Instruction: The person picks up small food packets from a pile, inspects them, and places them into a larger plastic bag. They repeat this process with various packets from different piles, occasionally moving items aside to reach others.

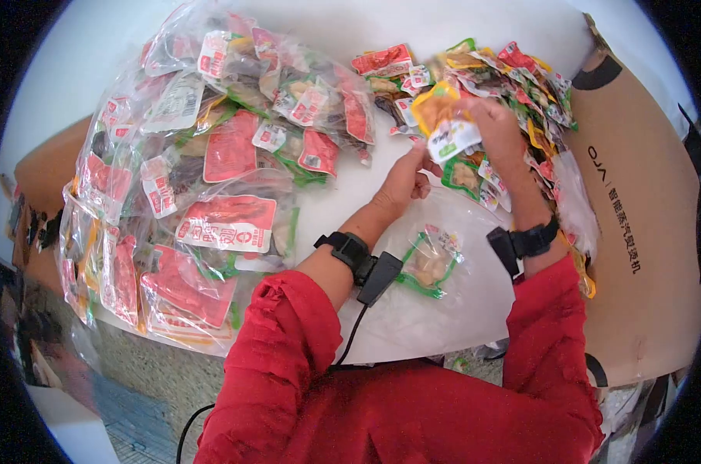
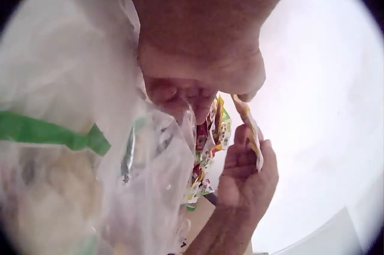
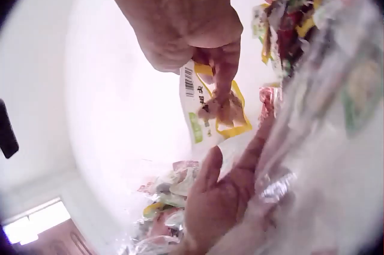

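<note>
My right hand (image 1: 499,135) pinches a small food packet (image 1: 441,116) with a yellow border and a white label, raised over the table. In the right wrist view the packet's barcode (image 3: 188,81) shows beside its clear window. Just left of it, my left hand (image 1: 400,184) grips the mouth edge of a clear plastic bag (image 1: 478,267); film stretches from its curled fingers (image 2: 171,94) in the left wrist view. Inside that bag lies a green-edged packet (image 1: 431,267) with pale pieces. The bag rests on the white table near my body.
Large clear bags (image 1: 226,147) stuffed with red and white packets cover the table's left side. Behind my right hand spreads a pile of loose packets (image 1: 520,77). A cardboard box (image 1: 636,201) borders the right edge. From my left wrist a black cable (image 1: 353,334) hangs.
</note>
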